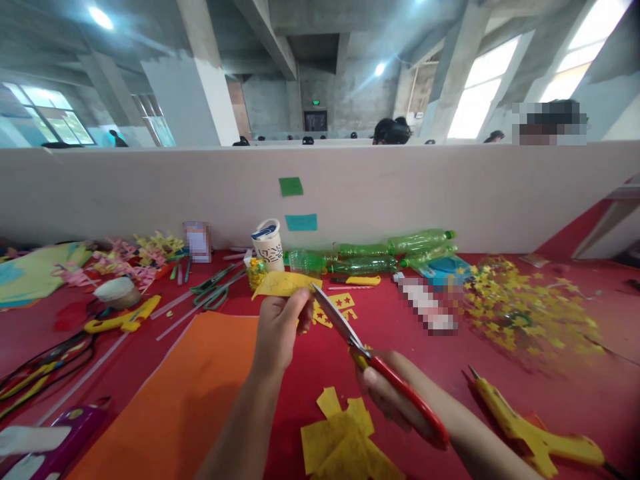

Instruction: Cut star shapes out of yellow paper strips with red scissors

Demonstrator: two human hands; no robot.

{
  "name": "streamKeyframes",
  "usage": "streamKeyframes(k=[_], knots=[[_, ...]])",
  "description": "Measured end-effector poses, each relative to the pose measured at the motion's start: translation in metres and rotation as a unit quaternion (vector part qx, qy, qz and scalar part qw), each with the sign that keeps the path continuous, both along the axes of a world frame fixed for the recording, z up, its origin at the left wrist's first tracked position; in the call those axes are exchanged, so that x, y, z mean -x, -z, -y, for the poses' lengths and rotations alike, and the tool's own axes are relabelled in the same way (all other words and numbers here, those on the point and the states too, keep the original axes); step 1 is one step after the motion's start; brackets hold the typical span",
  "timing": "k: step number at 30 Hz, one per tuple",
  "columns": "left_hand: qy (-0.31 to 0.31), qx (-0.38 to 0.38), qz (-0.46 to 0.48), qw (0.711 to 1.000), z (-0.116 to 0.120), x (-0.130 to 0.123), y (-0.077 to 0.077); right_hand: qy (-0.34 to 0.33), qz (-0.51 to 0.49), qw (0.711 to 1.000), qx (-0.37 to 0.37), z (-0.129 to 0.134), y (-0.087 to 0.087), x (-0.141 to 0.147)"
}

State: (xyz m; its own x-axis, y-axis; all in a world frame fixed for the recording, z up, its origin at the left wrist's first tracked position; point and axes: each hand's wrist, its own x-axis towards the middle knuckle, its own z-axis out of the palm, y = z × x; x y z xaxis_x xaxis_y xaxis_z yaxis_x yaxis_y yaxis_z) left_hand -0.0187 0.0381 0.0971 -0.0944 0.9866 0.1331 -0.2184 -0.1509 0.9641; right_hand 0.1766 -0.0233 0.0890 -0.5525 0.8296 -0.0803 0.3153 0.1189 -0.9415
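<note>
Pinched between the thumb and fingers of my left hand [284, 320] is a strip of yellow paper [280, 285] with faint marks on it. My right hand [393, 387] is closed round the red-handled scissors [345, 327], whose blade tips touch or nearly touch the strip's right end. Behind my left hand lie yellow paper scraps [344, 302] with star-shaped holes. Several loose yellow pieces [345, 437] are piled on the red table [430, 427] below the scissors. My right palm is hidden.
Orange paper [195, 373] lies left of centre. Green bottles [365, 265] and a white cup [268, 247] stand or lie near the partition [150, 193]. Yellow glue guns lie left [125, 319] and right [525, 427]. Yellow star decorations [525, 320] spread at right.
</note>
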Motion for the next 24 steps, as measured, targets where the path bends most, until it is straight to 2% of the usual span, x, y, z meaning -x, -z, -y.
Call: streamKeyframes(k=[9, 15, 24], knots=[[0.014, -0.017, -0.014, 1.000, -0.0022, 0.0035, 0.0006, 0.044, 0.012, 0.999, 0.020, -0.0009, 0.0080, 0.0005], [0.019, -0.018, -0.024, 0.999, -0.0030, 0.0058, 0.0024, 0.040, 0.045, 0.998, 0.033, -0.0014, 0.0016, 0.0012], [0.027, -0.018, -0.032, 0.999, -0.0046, 0.0084, 0.0041, 0.033, 0.068, 0.997, 0.014, -0.0011, -0.0015, 0.0006]])
